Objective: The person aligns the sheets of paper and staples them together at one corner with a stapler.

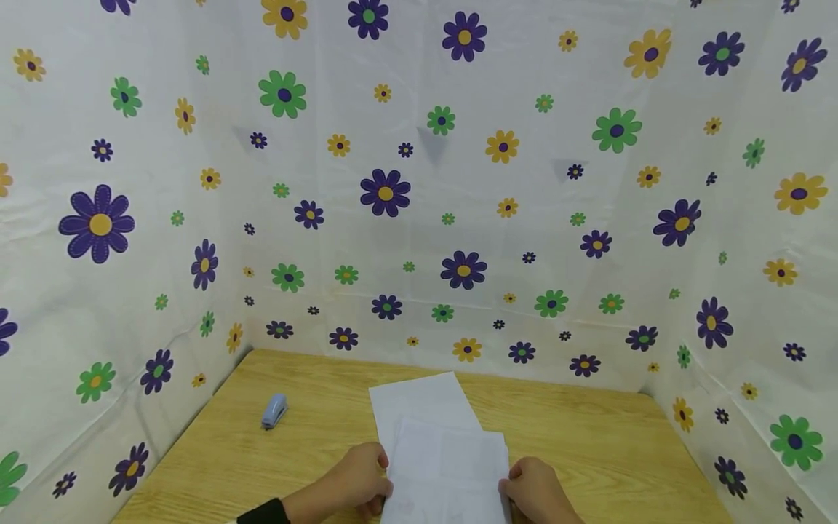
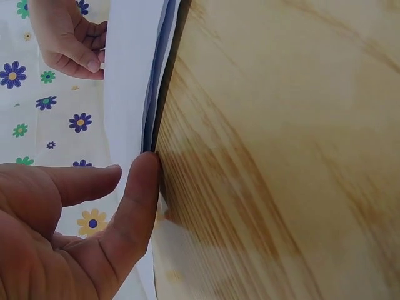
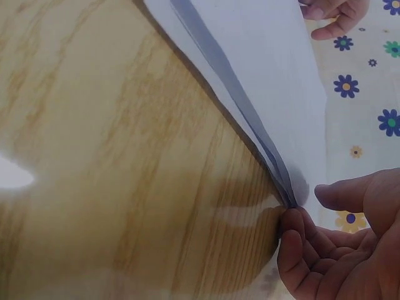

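Observation:
A small stack of white paper sheets (image 1: pixel 448 473) lies at the table's near side, between the two hands. My left hand (image 1: pixel 358 477) touches its left edge; in the left wrist view the index fingertip (image 2: pixel 147 164) meets the layered edges while the thumb stays apart. At the right edge, my right hand (image 1: pixel 538 489) touches the sheets with bent fingers (image 3: pixel 292 220), its thumb raised off the paper. Gaps show between the layers along both sides. Another white sheet (image 1: pixel 422 400) sticks out at an angle from beyond the stack, partly covered by it.
A light blue stapler (image 1: pixel 274 411) stands on the wooden table (image 1: pixel 589 437), back left of the paper. Flower-patterned white sheeting (image 1: pixel 419 240) closes off the back and both sides. A dark cuff (image 1: pixel 264 511) shows at the left wrist.

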Demonstrator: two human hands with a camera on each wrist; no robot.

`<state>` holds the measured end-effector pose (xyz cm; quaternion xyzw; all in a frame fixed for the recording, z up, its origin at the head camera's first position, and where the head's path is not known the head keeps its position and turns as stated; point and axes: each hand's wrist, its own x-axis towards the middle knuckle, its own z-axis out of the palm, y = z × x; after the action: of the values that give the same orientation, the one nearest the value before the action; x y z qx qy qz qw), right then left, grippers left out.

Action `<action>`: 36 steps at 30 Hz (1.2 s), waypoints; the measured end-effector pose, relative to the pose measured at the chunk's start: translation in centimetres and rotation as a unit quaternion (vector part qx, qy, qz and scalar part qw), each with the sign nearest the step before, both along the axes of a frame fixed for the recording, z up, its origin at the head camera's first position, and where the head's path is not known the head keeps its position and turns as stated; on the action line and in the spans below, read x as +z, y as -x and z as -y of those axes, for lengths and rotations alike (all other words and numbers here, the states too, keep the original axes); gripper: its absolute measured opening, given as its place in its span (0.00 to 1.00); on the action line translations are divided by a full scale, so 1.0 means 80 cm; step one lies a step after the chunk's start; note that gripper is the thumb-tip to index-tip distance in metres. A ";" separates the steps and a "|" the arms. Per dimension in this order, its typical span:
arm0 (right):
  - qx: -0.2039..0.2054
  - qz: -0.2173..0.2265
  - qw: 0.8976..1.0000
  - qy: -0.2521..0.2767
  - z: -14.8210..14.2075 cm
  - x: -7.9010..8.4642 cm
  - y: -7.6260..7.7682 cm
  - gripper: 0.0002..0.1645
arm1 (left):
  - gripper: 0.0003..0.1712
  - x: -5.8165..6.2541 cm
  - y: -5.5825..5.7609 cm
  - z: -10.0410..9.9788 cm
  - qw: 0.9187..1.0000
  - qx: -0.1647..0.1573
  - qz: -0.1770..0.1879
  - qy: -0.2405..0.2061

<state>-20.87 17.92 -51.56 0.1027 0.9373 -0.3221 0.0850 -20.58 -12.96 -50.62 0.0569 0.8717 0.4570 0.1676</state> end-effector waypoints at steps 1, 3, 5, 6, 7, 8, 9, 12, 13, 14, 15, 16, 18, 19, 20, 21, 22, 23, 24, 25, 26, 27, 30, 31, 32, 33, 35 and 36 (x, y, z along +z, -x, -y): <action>0.003 -0.003 1.000 0.000 0.000 0.000 0.001 0.11 | 0.16 0.000 0.001 0.000 1.000 0.005 0.003 0.000; 0.005 0.000 1.000 -0.001 -0.001 0.000 0.003 0.11 | 0.16 -0.001 0.001 -0.001 1.000 0.012 0.008 -0.002; 0.004 0.009 1.000 0.001 -0.001 0.000 0.006 0.11 | 0.16 -0.002 0.002 0.000 1.000 0.017 0.012 -0.010; 0.002 0.015 1.000 0.003 -0.002 0.001 0.007 0.11 | 0.16 -0.002 0.001 0.000 1.000 0.017 0.014 -0.016; -0.001 0.021 1.000 0.005 -0.002 0.001 0.009 0.11 | 0.16 -0.003 0.002 0.001 0.999 0.018 0.017 -0.023; -0.003 0.029 1.000 0.007 -0.002 0.001 0.010 0.11 | 0.16 -0.003 0.002 0.001 0.999 0.018 0.019 -0.030; -0.006 0.037 0.999 0.011 -0.002 0.001 0.012 0.11 | 0.17 -0.003 0.001 0.002 0.999 0.019 0.023 -0.039; -0.011 0.050 0.998 0.024 -0.002 0.003 0.015 0.10 | 0.17 -0.002 0.001 0.005 0.997 0.020 0.037 -0.058; -0.012 0.053 0.998 0.028 -0.002 0.005 0.015 0.10 | 0.17 -0.001 0.001 0.005 0.997 0.021 0.043 -0.063; -0.012 0.055 0.998 0.031 -0.002 0.005 0.016 0.10 | 0.17 0.000 0.001 0.006 0.996 0.021 0.047 -0.068; -0.012 0.056 0.998 0.034 -0.003 0.006 0.016 0.10 | 0.17 0.001 0.001 0.006 0.996 0.022 0.051 -0.073; -0.011 0.053 0.998 0.036 -0.003 0.008 0.016 0.11 | 0.18 0.001 0.001 0.007 0.995 0.022 0.054 -0.076; -0.009 0.051 0.998 0.037 -0.003 0.010 0.015 0.11 | 0.17 0.001 0.003 0.007 0.995 0.023 0.060 -0.079; -0.006 0.047 0.998 0.038 -0.004 0.011 0.014 0.11 | 0.17 0.000 0.004 0.008 0.994 0.023 0.064 -0.080; -0.002 0.041 0.998 0.039 -0.005 0.012 0.013 0.12 | 0.17 0.000 0.006 0.009 0.994 0.023 0.065 -0.080; 0.005 0.031 0.999 0.039 -0.005 0.013 0.012 0.12 | 0.17 -0.001 0.008 0.011 0.994 0.023 0.066 -0.080; 0.012 0.023 0.999 0.039 -0.006 0.015 0.012 0.13 | 0.17 0.000 0.011 0.012 0.995 0.023 0.067 -0.076; 0.016 0.016 0.999 0.042 -0.007 0.018 0.013 0.13 | 0.17 0.000 0.014 0.015 0.995 0.023 0.067 -0.074; 0.019 0.006 0.998 0.051 -0.008 0.021 0.014 0.13 | 0.17 0.000 0.017 0.017 0.995 0.023 0.065 -0.073; 0.024 -0.004 0.998 0.055 -0.009 0.024 0.016 0.13 | 0.17 0.001 0.020 0.020 0.995 0.024 0.065 -0.072; 0.026 -0.011 0.998 0.057 -0.009 0.028 0.019 0.14 | 0.17 0.002 0.024 0.022 0.995 0.025 0.061 -0.073; 0.026 -0.018 0.998 0.062 -0.010 0.032 0.023 0.14 | 0.17 0.002 0.027 0.024 0.995 0.026 0.060 -0.075; 0.022 -0.031 0.997 0.073 -0.009 0.046 0.036 0.18 | 0.18 0.003 0.034 0.029 0.995 0.035 0.052 -0.080; 0.024 -0.034 0.997 0.070 -0.008 0.050 0.040 0.20 | 0.18 0.004 0.035 0.029 0.995 0.040 0.048 -0.079; 0.024 -0.036 0.996 0.071 -0.006 0.054 0.044 0.21 | 0.18 0.005 0.037 0.030 0.995 0.046 0.041 -0.074; 0.027 -0.041 0.996 0.073 -0.005 0.057 0.048 0.22 | 0.19 0.006 0.038 0.030 0.996 0.052 0.033 -0.068; 0.033 -0.048 0.995 0.077 -0.001 0.062 0.056 0.24 | 0.20 0.010 0.039 0.028 0.996 0.071 0.021 -0.057; 0.036 -0.052 0.994 0.085 0.002 0.064 0.060 0.25 | 0.21 0.012 0.039 0.027 0.995 0.078 0.019 -0.054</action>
<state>-25.69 17.78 -46.43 0.0440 0.9126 -0.4026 0.0559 -23.73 -15.14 -49.68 -0.0111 0.8440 0.5165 0.1443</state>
